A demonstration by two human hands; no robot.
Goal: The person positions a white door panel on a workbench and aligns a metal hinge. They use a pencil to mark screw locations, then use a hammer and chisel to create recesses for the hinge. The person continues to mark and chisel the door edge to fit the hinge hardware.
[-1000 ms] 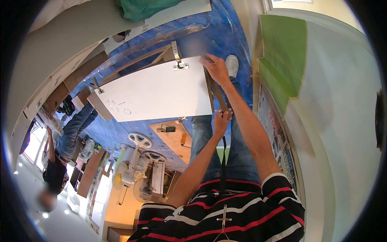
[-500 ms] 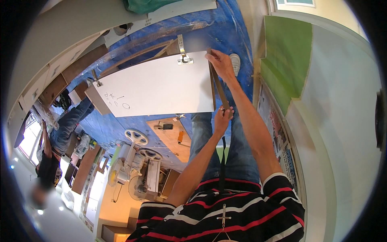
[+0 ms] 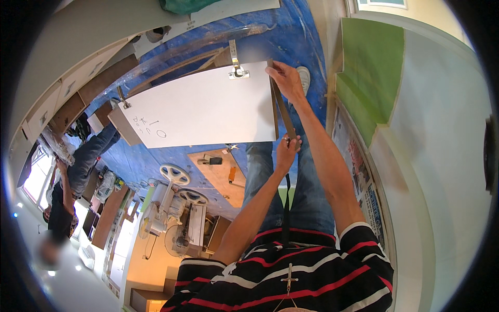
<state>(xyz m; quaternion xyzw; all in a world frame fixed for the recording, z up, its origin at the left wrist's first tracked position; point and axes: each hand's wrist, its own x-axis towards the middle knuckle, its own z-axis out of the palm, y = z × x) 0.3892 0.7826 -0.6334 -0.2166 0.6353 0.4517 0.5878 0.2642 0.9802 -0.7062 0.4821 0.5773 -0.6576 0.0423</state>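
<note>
A white board (image 3: 202,106) with handwritten marks spans the upper middle, with a metal hinge (image 3: 238,73) on its far edge and another hinge (image 3: 125,105) at its left. At the board's upper right corner, my right hand (image 3: 285,80) pinches the end of a narrow brown wooden strip (image 3: 283,112) against the board. My left hand (image 3: 287,150) is closed on the strip's lower end, just below the board's near right corner. The strip slants away from the board's edge between my hands.
Blue sheeting (image 3: 296,36) covers the floor. Below the board lie an orange-tan panel (image 3: 218,187) with tools and two white wheels (image 3: 174,173). A co-worker (image 3: 62,208) works at the left beside cabinets (image 3: 47,112). A wall with green paint (image 3: 369,62) runs along my right.
Compared with a second ago, both my hands, the strip and the board sit slightly higher in the picture, the board also a little rightward. The co-worker has shifted slightly.
</note>
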